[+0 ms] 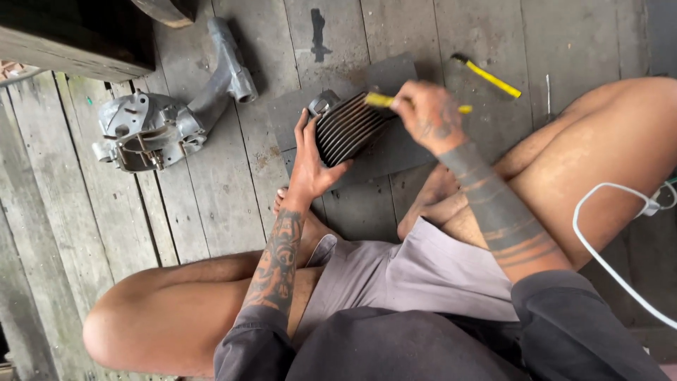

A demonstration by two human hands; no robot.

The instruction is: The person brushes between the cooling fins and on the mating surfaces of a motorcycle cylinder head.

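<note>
Down on the weathered plank floor (211,204), grey boards running away from the camera, grain rough and stained. The person sits cross-legged, bare knees out to either side, and right between the shins lies a dark flat mat (395,152) with the finned engine cylinder (349,127) propped on it.

The left hand (310,159) is on that cylinder now, palm against its near side, fingers spread and curled up over the edge, steadying it. Look at those fins: thin parallel metal ribs, dark and grimy, curving around a rounded block, with a paler cast boss at the top corner.

The right hand (430,113) comes in from above, closed into a fist around a yellow-handled tool (384,101). The handle is slim and straight, one end poking out past the knuckles on each side, and it lies right across the upper fins. The working tip is hidden by the hand, so what kind of tool it is I cannot tell.

Out on the boards beyond, a second yellow-handled tool (490,76) lies on its own, well apart from the cylinder. Over to the left sits a bare aluminium engine casing (155,123), dull silver, lumpy and hollowed. A white cable (599,247) loops over the right thigh.
</note>
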